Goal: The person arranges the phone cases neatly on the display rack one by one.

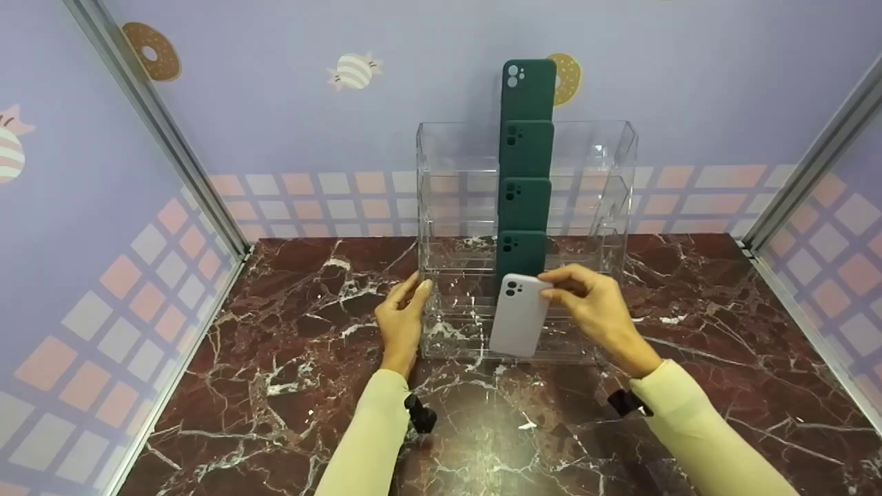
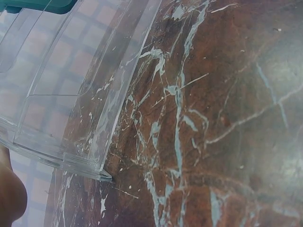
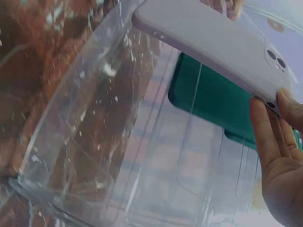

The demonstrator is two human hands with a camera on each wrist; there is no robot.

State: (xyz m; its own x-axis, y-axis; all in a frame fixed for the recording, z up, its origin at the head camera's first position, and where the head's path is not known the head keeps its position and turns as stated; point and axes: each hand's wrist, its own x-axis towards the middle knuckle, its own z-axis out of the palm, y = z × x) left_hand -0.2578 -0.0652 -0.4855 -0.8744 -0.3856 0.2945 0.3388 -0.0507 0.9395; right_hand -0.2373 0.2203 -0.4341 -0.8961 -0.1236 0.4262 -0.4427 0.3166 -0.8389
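Observation:
My right hand [image 1: 592, 303] pinches the upper right corner of a pale lilac phone case [image 1: 520, 317] between thumb and fingers. Its camera cutouts are at the upper left, and it tilts slightly in front of the lowest tier of a clear tiered display rack [image 1: 455, 296]. In the right wrist view, the case [image 3: 213, 42] is held by its camera end. Fairly straight fingers of my left hand [image 1: 403, 317] touch the rack's left side near the front. Several dark green phone cases [image 1: 527, 148] stand one behind another up the rack's middle.
The rack stands on a dark red marbled table [image 1: 310, 420], close to a lilac back wall [image 1: 275, 103] with sweets and tile patterns. Metal posts [image 1: 165, 131] mark the corners beside the side walls. Each wrist wears a small black camera [image 1: 420, 413].

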